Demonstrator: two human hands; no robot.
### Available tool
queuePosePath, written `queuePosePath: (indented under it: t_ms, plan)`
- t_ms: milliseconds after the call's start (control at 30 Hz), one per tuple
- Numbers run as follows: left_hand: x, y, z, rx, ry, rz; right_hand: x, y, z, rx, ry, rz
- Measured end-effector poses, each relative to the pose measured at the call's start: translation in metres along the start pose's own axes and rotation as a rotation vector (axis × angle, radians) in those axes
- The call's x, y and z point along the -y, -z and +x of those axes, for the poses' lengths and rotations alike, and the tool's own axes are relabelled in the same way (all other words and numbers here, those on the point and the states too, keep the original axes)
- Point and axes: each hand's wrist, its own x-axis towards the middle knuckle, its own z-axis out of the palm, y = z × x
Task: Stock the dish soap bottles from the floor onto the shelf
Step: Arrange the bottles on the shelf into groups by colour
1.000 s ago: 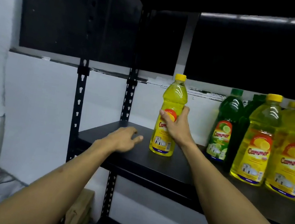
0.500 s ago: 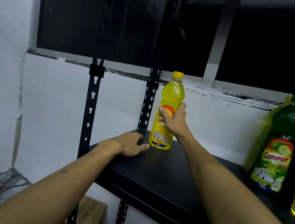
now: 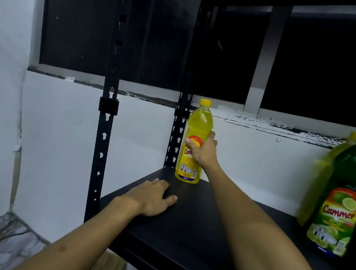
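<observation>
In the head view we see the right hand (image 3: 202, 149) with its fingers wrapped round the yellow dish soap bottle (image 3: 193, 142), which stands upright at the back left corner of the shelf (image 3: 192, 226), just beside the rear upright post (image 3: 177, 134). The left hand (image 3: 152, 197) lies flat, fingers spread and holding nothing, near the shelf's left edge. The risk we judge: a careless release could tip this tall, narrow bottle off that left edge (nothing guards it). Against the frame a second ago, the bottle sits deeper toward the corner, and only the green lime bottle (image 3: 339, 204) and a few yellow slivers show right.
</observation>
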Motion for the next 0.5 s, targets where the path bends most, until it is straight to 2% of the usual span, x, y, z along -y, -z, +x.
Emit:
queuePosePath:
  t_ms: [500]
  plan:
    - [0.0043,0.0048,0.0042,-0.038,0.003,-0.017,0.0034,0.004,-0.0017,-0.031,-0.044,-0.133]
